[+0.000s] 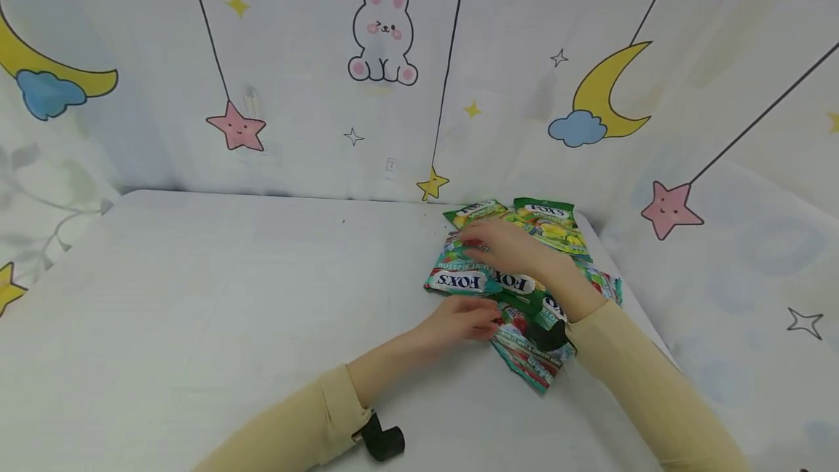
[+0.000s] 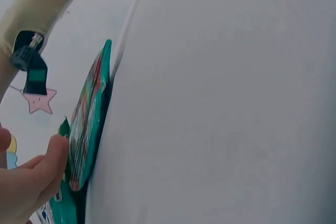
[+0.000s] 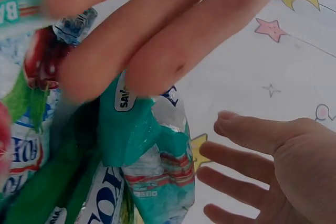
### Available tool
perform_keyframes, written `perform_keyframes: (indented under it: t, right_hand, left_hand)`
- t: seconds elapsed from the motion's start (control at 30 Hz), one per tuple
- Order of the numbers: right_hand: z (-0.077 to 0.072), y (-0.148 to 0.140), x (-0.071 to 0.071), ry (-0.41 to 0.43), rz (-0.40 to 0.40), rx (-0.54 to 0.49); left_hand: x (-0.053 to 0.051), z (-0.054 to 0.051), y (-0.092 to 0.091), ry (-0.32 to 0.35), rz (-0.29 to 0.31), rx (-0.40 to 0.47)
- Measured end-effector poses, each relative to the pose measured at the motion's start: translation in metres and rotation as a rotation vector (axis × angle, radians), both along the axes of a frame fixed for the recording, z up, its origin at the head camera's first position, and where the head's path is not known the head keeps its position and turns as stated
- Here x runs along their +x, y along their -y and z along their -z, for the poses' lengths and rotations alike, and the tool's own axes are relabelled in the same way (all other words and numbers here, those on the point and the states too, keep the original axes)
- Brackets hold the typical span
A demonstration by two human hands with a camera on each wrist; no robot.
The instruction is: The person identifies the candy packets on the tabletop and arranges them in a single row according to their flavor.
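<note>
Plainly, two relaxed hands reach over a heap of FOX'S bags

A pale cloth backdrop [image 1: 295, 49], printed with cartoon moons, clouds, stars and a rabbit, rises behind the scene and runs down its right side. Before it spreads the white table [image 1: 229, 297]. On the table's right part sits a pile of glossy bags [image 1: 462, 282], overlapping one another and reaching toward the far corner. Two cream sleeves come in from the near side, the left one [image 1: 288, 421] crossing the bare white surface, the right one [image 1: 649, 384] slanting along the pile's right side.

Among the bags, a green-and-yellow one [image 1: 557, 230] lies at the far end, its lettering upside down in the head view, and a teal one with red fruit [image 1: 534, 363] lies nearest, its corner pointing to the near side.

The right hand [image 1: 507, 245] is over the pile's far left part, released, its thumb and fingers apart in the right wrist view. The left hand [image 1: 459, 319] is at the pile's near left edge, fingers loosely extended and likewise released; whether the fingertips touch a bag, I cannot tell.

A black device [image 1: 383, 441] sits at the left wrist, another [image 1: 549, 336] at the right. Smallest, a printed yellow star [image 1: 432, 185] shows just beyond the table's far edge.
</note>
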State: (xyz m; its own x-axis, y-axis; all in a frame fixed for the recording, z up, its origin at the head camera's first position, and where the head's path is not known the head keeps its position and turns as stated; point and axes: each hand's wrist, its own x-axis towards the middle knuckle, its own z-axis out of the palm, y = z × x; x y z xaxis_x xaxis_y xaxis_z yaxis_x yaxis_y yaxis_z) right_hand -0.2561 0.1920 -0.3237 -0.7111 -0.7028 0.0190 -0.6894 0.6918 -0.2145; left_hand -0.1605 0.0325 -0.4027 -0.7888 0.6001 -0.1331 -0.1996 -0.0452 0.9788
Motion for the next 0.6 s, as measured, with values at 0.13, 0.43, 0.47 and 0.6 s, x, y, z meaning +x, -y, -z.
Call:
perform_keyframes:
  t: [0.13, 0.43, 0.47, 0.6]
  right_hand:
    - [0.000, 0.005, -0.011, 0.056, -0.002, 0.007]
    - [0.004, 0.017, -0.032, 0.164, 0.065, 0.131]
    - [0.005, 0.019, -0.035, 0.169, 0.058, 0.142]
    - [0.010, 0.024, -0.042, 0.198, 0.034, 0.169]
  left_hand:
    - [0.007, -0.002, -0.019, 0.212, -0.125, 0.152]
    - [0.014, 0.007, -0.044, 0.456, -0.312, 0.415]
    - [0.014, 0.008, -0.046, 0.462, -0.323, 0.434]
    - [0.013, 0.010, -0.050, 0.484, -0.347, 0.504]
